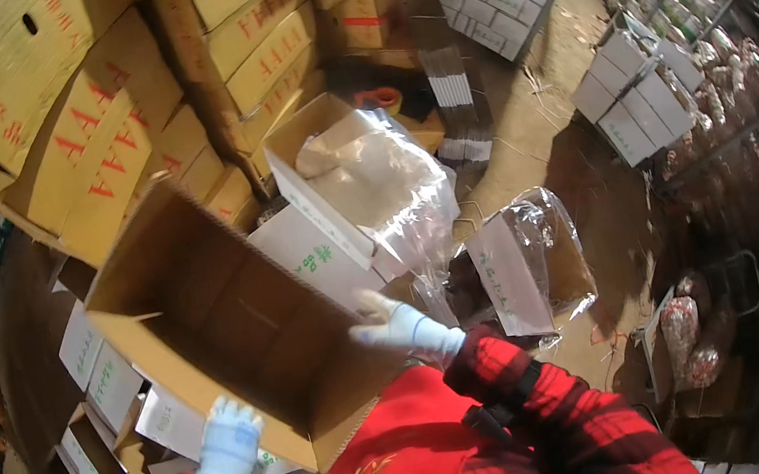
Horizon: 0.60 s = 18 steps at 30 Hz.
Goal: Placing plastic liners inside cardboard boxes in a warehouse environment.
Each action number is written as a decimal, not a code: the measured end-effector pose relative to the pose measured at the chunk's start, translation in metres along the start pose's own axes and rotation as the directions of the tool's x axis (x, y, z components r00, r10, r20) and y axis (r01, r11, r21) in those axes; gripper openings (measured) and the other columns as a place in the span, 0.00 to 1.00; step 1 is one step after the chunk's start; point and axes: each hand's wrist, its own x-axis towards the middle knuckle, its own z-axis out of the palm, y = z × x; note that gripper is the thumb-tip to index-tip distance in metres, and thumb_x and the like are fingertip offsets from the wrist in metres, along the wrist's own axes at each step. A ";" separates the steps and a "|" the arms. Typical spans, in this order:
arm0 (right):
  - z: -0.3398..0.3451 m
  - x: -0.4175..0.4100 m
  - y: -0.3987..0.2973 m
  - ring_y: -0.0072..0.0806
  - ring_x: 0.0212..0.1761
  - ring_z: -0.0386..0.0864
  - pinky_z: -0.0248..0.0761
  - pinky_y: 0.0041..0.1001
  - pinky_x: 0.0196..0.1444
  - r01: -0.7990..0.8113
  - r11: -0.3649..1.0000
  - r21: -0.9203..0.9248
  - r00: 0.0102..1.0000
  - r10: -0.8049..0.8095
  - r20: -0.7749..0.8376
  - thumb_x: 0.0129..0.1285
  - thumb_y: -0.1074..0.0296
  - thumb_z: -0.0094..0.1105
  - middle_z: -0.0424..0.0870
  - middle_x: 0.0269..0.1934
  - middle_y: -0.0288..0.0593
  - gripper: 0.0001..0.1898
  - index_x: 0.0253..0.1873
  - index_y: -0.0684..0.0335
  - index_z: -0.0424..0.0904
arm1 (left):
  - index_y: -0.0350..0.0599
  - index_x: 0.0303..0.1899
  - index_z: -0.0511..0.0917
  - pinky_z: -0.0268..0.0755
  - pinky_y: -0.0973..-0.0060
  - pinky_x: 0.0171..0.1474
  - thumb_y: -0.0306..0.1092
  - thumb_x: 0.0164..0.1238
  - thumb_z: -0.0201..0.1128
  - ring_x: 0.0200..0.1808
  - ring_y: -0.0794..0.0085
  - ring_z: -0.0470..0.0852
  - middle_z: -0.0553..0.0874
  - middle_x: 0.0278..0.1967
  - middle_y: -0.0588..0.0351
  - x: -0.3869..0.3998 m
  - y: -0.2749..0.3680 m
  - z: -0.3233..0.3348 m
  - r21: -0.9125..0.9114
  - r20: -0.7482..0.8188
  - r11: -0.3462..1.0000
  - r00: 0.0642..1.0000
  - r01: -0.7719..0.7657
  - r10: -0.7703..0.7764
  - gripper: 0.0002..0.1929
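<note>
A large open cardboard box (pixel 250 321) is tilted in front of my body, its brown inside facing up and nothing seen in it. My left hand (pixel 229 442), in a pale blue and white glove, holds its near left rim with the fingertips over the edge. At the right rim is my right hand (pixel 403 328), gloved alike, its thumb overlapping the edge and its fingers outside. Just beyond stands a white carton (pixel 321 209) lined with a clear plastic bag (pixel 409 186). Another bag-lined carton (pixel 509 279) lies to its right.
Yellow printed cartons (pixel 260 37) are stacked at the back left. Flattened cardboard (pixel 447 80) stands behind the lined carton, near a tape roll (pixel 380 100). White cartons (pixel 107 376) crowd the left floor. Wrapped goods fill a rack (pixel 699 20) at right, beside a white carton stack (pixel 639 92).
</note>
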 end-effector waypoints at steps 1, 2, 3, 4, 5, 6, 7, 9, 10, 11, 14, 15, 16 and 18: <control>-0.012 0.004 0.031 0.31 0.38 0.80 0.71 0.28 0.38 -0.026 0.982 -0.189 0.999 0.019 -0.038 0.57 0.63 0.61 0.80 0.48 0.48 0.33 0.67 0.61 0.59 | 0.55 0.25 0.79 0.64 0.67 0.55 0.32 0.49 0.55 0.39 0.67 0.78 0.80 0.29 0.60 0.027 -0.007 0.017 0.059 -0.025 0.994 0.995 -0.094 0.095 0.05; -0.021 0.015 0.072 0.34 0.35 0.80 0.72 0.30 0.37 0.025 0.954 -0.298 0.989 -0.067 -0.132 0.57 0.66 0.58 0.81 0.44 0.48 0.29 0.65 0.60 0.63 | 0.55 0.26 0.80 0.62 0.66 0.58 0.32 0.50 0.55 0.41 0.68 0.78 0.80 0.29 0.61 0.053 -0.013 0.035 0.107 0.005 0.986 0.991 -0.130 0.130 0.05; -0.025 0.025 0.099 0.37 0.31 0.81 0.73 0.32 0.35 0.058 0.910 -0.410 0.967 -0.154 -0.204 0.57 0.70 0.55 0.82 0.40 0.49 0.26 0.63 0.60 0.66 | 0.55 0.27 0.80 0.60 0.66 0.60 0.32 0.51 0.56 0.43 0.69 0.78 0.81 0.30 0.61 0.077 -0.019 0.055 0.150 0.040 0.976 0.987 -0.159 0.155 0.05; -0.022 0.030 0.097 0.40 0.34 0.80 0.73 0.33 0.38 -0.088 0.915 -0.394 0.962 -0.025 -0.274 0.57 0.72 0.52 0.81 0.41 0.50 0.25 0.62 0.59 0.66 | 0.56 0.28 0.81 0.57 0.64 0.64 0.33 0.54 0.56 0.46 0.70 0.77 0.81 0.32 0.62 0.097 -0.025 0.074 0.182 0.140 0.966 0.977 -0.185 0.161 0.06; -0.018 0.035 0.092 0.42 0.36 0.80 0.73 0.33 0.40 -0.230 0.901 -0.368 0.936 0.102 -0.336 0.56 0.74 0.49 0.81 0.42 0.51 0.25 0.62 0.58 0.67 | 0.59 0.30 0.81 0.53 0.62 0.66 0.35 0.56 0.55 0.49 0.70 0.77 0.82 0.35 0.63 0.114 -0.031 0.095 0.238 0.159 0.953 0.975 -0.188 0.153 0.06; -0.017 0.038 0.099 0.41 0.44 0.79 0.71 0.35 0.46 -0.191 0.938 -0.290 0.916 0.064 -0.396 0.57 0.70 0.52 0.79 0.47 0.52 0.25 0.62 0.59 0.67 | 0.60 0.31 0.81 0.52 0.60 0.67 0.35 0.57 0.54 0.51 0.70 0.76 0.82 0.38 0.63 0.134 -0.036 0.112 0.237 0.205 0.959 0.973 -0.157 0.108 0.07; -0.018 0.038 0.103 0.41 0.44 0.79 0.71 0.35 0.46 -0.195 0.941 -0.278 0.914 0.072 -0.399 0.57 0.70 0.52 0.79 0.47 0.52 0.25 0.62 0.59 0.67 | 0.62 0.32 0.81 0.50 0.59 0.68 0.36 0.58 0.53 0.54 0.69 0.75 0.82 0.40 0.62 0.152 -0.043 0.129 0.240 0.255 0.963 0.965 -0.120 0.056 0.08; -0.028 0.031 0.108 0.41 0.51 0.75 0.68 0.35 0.51 -0.125 0.868 -0.482 0.872 -0.136 -0.471 0.56 0.65 0.58 0.76 0.51 0.51 0.24 0.59 0.60 0.68 | 0.63 0.35 0.81 0.47 0.56 0.68 0.37 0.60 0.51 0.58 0.69 0.71 0.81 0.46 0.62 0.176 -0.048 0.168 0.198 0.223 0.980 0.974 0.000 -0.045 0.09; -0.036 0.026 0.110 0.42 0.50 0.75 0.68 0.34 0.52 -0.066 0.686 -0.725 0.824 -0.372 -0.427 0.53 0.61 0.62 0.76 0.50 0.50 0.25 0.56 0.61 0.70 | 0.65 0.36 0.82 0.42 0.49 0.68 0.38 0.61 0.51 0.62 0.68 0.67 0.79 0.51 0.64 0.174 -0.053 0.202 0.178 0.258 0.970 0.944 0.163 -0.206 0.10; -0.058 0.014 0.099 0.43 0.50 0.74 0.64 0.36 0.56 -0.141 0.586 -0.798 0.815 -0.389 -0.429 0.47 0.63 0.64 0.77 0.47 0.49 0.27 0.55 0.60 0.71 | 0.65 0.36 0.82 0.42 0.49 0.68 0.38 0.61 0.51 0.62 0.68 0.67 0.79 0.51 0.64 0.177 -0.051 0.209 0.171 0.271 0.973 0.942 0.155 -0.198 0.10; -0.120 -0.006 0.108 0.44 0.59 0.64 0.53 0.49 0.62 -0.332 0.143 -0.932 0.694 -0.632 -0.344 0.40 0.62 0.62 0.66 0.57 0.49 0.32 0.56 0.60 0.67 | 0.67 0.35 0.83 0.38 0.42 0.67 0.39 0.61 0.50 0.60 0.65 0.69 0.81 0.47 0.65 0.188 -0.044 0.199 0.073 0.404 0.992 0.906 0.106 -0.127 0.11; -0.141 0.001 0.129 0.46 0.61 0.62 0.49 0.50 0.65 -0.296 0.002 -0.955 0.771 -0.589 -0.241 0.45 0.63 0.59 0.63 0.59 0.48 0.31 0.58 0.56 0.65 | 0.67 0.35 0.83 0.38 0.42 0.67 0.39 0.61 0.50 0.60 0.65 0.69 0.81 0.47 0.65 0.191 -0.044 0.191 0.081 0.411 0.990 0.901 0.113 -0.136 0.11; -0.154 0.015 0.138 0.43 0.61 0.63 0.49 0.50 0.65 -0.284 -0.105 -0.953 0.802 -0.571 -0.176 0.47 0.63 0.58 0.67 0.57 0.45 0.26 0.55 0.54 0.68 | 0.66 0.38 0.82 0.40 0.43 0.67 0.38 0.60 0.52 0.60 0.65 0.68 0.79 0.48 0.64 0.195 -0.040 0.185 0.036 0.294 0.983 0.938 0.182 -0.185 0.10; -0.190 0.037 0.165 0.40 0.61 0.64 0.48 0.50 0.66 -0.287 -0.215 -0.934 0.834 -0.536 -0.132 0.49 0.63 0.57 0.70 0.55 0.42 0.22 0.52 0.52 0.71 | 0.60 0.43 0.79 0.44 0.47 0.67 0.37 0.55 0.57 0.61 0.64 0.67 0.77 0.51 0.61 0.234 -0.009 0.145 -0.112 -0.031 0.977 0.982 0.182 -0.186 0.12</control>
